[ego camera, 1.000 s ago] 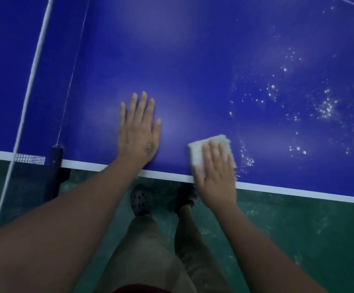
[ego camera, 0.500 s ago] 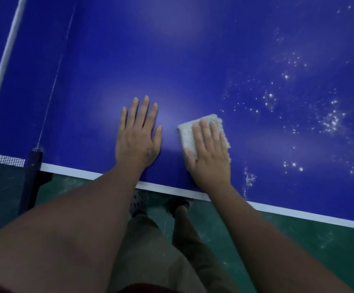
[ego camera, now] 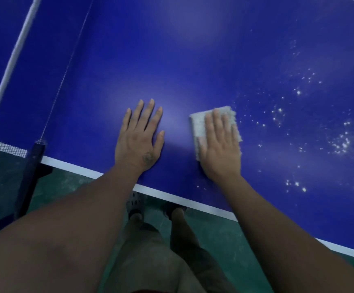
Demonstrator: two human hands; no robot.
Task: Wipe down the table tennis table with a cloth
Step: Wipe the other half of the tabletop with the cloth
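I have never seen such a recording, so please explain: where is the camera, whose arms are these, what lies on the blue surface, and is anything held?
There is no machine here. A person wears one camera on the head, so the picture looks down along their own arms. The blue surface is a table tennis table; its net and net post stand at the left. The left hand lies flat on the bare table, fingers straight. The right hand presses a pale cloth flat against the table with straight fingers; nothing is gripped. Right of the cloth, white specks are scattered over the surface, apparently not yet wiped.
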